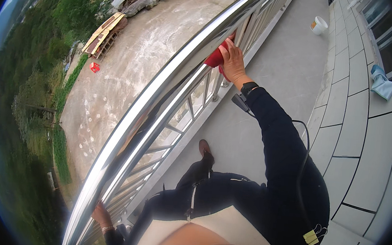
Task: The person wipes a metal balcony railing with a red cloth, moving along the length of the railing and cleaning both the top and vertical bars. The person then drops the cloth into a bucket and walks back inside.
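Note:
A polished metal handrail (157,87) runs diagonally beside me, with a thinner rail (136,154) and upright bars below it. My right hand (233,60), arm stretched forward, holds a red cloth (215,57) against the railing just beneath the handrail. Part of the cloth hangs below the fingers. At the lower left, my left hand (101,215) grips the railing below the handrail; its fingertips are partly hidden. A dark band with a small black device (240,102) and a cable is at my right wrist.
A white bucket (319,25) stands on the grey balcony floor (275,66) by the tiled wall (347,126). A light blue cloth (383,84) lies on the window sill. Beyond the railing, a concrete yard (114,90) below holds stacked boards (104,34) and a red crate (94,67).

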`<state>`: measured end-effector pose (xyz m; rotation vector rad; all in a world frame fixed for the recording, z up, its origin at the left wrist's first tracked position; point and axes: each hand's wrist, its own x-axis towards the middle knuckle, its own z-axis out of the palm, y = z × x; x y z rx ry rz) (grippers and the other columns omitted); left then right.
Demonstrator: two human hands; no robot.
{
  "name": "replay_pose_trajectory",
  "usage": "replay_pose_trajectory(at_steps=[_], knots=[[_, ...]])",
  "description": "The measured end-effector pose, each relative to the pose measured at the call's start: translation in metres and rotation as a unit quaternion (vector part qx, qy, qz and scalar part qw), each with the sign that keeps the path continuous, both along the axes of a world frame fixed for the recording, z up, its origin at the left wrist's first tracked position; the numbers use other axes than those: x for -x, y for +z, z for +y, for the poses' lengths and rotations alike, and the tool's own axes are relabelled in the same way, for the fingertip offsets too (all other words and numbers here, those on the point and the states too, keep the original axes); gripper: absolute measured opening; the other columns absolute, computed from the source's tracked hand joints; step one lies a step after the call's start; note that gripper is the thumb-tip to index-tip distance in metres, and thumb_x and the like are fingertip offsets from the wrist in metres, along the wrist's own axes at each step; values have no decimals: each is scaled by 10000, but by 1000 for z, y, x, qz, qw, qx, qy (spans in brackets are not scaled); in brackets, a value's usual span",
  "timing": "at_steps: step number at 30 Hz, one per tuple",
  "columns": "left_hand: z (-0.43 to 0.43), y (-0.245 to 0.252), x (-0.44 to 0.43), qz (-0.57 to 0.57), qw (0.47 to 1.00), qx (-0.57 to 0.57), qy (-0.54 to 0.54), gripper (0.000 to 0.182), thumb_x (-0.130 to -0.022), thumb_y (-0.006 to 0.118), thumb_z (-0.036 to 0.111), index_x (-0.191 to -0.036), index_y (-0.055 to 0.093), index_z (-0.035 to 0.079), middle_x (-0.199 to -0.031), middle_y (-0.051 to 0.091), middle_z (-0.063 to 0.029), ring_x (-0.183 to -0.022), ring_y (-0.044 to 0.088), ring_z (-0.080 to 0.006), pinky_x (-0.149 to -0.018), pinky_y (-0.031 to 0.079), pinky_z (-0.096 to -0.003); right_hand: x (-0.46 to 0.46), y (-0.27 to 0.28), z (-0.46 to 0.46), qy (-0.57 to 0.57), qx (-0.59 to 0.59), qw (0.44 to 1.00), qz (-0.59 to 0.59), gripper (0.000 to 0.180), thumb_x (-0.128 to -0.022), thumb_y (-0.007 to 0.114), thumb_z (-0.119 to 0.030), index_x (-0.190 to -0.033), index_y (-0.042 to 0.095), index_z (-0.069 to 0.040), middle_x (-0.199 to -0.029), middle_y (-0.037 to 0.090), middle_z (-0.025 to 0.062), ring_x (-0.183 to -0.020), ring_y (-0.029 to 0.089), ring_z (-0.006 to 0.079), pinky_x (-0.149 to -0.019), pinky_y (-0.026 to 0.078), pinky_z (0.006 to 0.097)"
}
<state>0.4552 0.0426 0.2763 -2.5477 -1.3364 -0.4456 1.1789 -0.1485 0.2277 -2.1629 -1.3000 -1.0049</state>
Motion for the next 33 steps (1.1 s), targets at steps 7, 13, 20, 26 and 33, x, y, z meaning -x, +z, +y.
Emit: replay_pose_trajectory(at_steps=[7,13,20,26,33], knots=[[-38,15,-142,-32,992,122,14,437,-1012,384,300,-1033,681,-20,-807,687,-169,-684,662,-274,-638,520,-381,78,-58,-34,4,-198,821,536,502,-857,679,-235,-1258,468,-17,-1132,581,199,-1063,575,349,-942,452,399],[-73,14,-363,-329,876,332,-120,260,-971,537,89,-1209,581,-6,-952,664,-126,-801,675,-168,-707,574,-281,3,-11,-83,5,-397,688,607,407,-926,631,-296,-1183,528,2,-1092,626,94,-1003,580,208,-911,448,326],[-104,50,-623,-316,847,332,-270,524,-882,685,334,-1230,550,-34,-1158,625,-182,-1048,588,-248,-932,437,-358,-182,92,-24,52,-316,907,274,702,-753,805,-315,-1226,412,23,-1186,527,200,-1068,543,353,-929,436,415],[-114,28,-702,-262,904,284,-182,416,-970,535,342,-1123,609,-37,-1043,636,-253,-935,606,-402,-828,476,-418,-222,8,-24,96,-235,931,263,638,-713,843,-285,-1149,477,2,-1063,576,198,-964,569,380,-862,463,425],[-119,10,-683,-553,682,475,-49,388,-1033,418,283,-1239,520,-30,-1189,550,-84,-1089,518,-177,-921,455,-312,-155,34,-53,271,-218,844,408,411,-784,796,-328,-919,583,-4,-869,597,117,-773,555,290,-815,462,370]])
